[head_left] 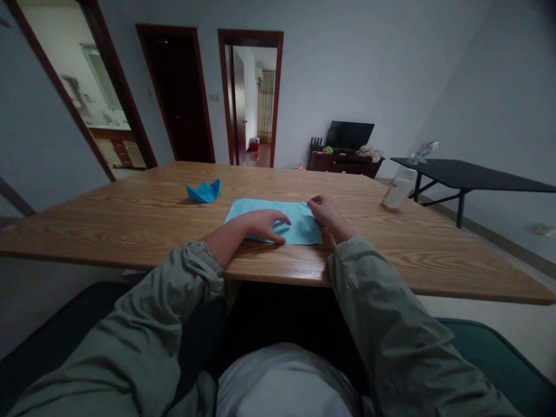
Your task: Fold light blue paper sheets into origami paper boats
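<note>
A light blue sheet of paper (302, 229) lies flat on the wooden table close to its front edge. My left hand (263, 224) rests over the left part of the sheet, thumb and fingers spread apart. At the far right corner, my right hand (325, 212) has its fingertips closed together on the paper's edge. A darker blue folded paper boat (204, 191) stands upright farther back and to the left, apart from both hands.
The wooden table (143, 231) spans the view. On its right side stands a whitish bottle or container (397, 190), tilted-looking in this lens. Beyond it is a black folding table (473, 172) with a clear plastic item (423, 152). A dark cabinet (345, 163) holds a screen (350, 135).
</note>
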The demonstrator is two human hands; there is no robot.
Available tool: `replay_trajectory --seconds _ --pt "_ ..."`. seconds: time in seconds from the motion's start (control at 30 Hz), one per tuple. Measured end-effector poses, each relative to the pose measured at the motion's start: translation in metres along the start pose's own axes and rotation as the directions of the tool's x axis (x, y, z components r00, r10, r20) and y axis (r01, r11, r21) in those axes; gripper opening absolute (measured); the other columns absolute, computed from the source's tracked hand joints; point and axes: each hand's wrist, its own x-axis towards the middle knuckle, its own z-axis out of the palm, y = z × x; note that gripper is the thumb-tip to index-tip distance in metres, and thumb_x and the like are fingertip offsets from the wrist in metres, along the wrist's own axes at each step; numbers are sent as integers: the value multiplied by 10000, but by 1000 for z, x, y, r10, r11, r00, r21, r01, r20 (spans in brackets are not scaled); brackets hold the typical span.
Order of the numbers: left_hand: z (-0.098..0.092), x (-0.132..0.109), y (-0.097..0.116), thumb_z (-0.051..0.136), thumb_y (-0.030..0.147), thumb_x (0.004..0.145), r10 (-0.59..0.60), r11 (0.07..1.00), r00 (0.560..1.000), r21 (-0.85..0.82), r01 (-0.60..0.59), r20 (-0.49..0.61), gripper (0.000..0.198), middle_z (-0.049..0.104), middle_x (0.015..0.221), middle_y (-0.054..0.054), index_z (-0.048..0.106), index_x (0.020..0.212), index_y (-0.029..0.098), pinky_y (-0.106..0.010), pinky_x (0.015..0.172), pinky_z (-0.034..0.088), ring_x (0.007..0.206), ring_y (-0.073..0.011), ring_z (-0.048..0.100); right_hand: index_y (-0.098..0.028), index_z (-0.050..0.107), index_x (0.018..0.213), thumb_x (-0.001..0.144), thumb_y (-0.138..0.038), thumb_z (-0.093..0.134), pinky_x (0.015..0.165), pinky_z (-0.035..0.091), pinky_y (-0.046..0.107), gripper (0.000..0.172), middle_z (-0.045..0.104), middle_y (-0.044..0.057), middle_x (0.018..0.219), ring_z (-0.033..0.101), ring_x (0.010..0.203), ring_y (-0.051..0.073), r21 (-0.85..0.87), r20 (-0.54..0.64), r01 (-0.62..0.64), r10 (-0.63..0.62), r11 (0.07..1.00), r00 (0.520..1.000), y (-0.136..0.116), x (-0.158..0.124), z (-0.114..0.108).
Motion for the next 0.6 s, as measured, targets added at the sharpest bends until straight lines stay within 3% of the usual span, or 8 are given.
replay_trajectory --seconds 0.23,0.6 --pt "-2 0 3 691 629 711 -40 999 997 5 40 68 765 583 1377 -74 556 1347 227 -305 1022 405 1211 -245 563 -141 694 991 813 -382 520 733 447 270 347 715 113 947 635 805 196 -69 10 -18 19 997 1000 -6 0 -3" --pt "1 3 2 656 578 758 -20 999 1000 48 19 23 657 603 1349 -73 584 1309 227 -301 1012 413 1193 -240 574 -128 702 902 807 -341 552 732 454 275 277 711 95 859 622 757 194 -4 47 4 -4 1000 999 5 6 -4"
